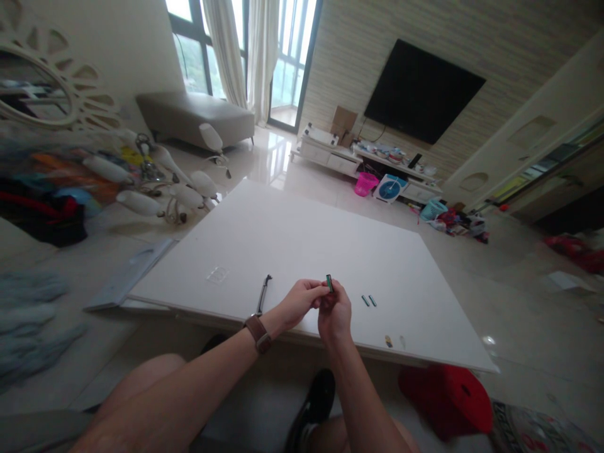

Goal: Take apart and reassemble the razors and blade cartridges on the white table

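A small green razor cartridge (329, 283) with a dark rim stands upright between my fingertips, above the white board. My left hand (306, 299), with a brown-strapped watch on its wrist, pinches at its lower side. Closed around it from the right is my right hand (336, 313), whose curled fingers partly hide its lower end. Two similar dark green cartridges (369, 301) lie side by side to the right of my hands. To the left rests a slim black and silver razor handle (263, 294). Farther left is a clear plastic tray (218, 275).
The large white board (292, 233) serves as the work surface. Near its front edge lie a small yellow and dark piece (389, 341) and a clear piece (402, 341). A red stool (448, 399) stands at the lower right. A lamp with several white shades (179, 195) is left.
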Tool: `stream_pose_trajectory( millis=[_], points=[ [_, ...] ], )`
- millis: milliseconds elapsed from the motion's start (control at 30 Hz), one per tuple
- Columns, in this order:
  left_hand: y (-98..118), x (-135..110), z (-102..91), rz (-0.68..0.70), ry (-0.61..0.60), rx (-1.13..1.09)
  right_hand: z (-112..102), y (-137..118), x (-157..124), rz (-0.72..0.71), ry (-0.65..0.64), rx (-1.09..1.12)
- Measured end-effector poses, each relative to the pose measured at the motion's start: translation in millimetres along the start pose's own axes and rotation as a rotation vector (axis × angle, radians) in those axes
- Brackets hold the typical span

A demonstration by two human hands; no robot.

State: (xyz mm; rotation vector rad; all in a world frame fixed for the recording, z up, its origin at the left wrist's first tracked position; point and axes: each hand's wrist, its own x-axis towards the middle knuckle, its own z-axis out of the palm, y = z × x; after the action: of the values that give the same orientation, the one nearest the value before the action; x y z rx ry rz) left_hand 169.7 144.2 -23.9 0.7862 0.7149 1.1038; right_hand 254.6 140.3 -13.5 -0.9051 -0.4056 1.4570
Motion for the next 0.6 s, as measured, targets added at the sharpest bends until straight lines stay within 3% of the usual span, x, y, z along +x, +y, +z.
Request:
stream_pose_trajectory(
  millis=[600],
  points=[
    [1.1, -1.6, 1.8, -0.018, 0.009, -0.029, 2.0, -1.5, -0.2, -0.013, 0.02, -0.057]
  ],
)
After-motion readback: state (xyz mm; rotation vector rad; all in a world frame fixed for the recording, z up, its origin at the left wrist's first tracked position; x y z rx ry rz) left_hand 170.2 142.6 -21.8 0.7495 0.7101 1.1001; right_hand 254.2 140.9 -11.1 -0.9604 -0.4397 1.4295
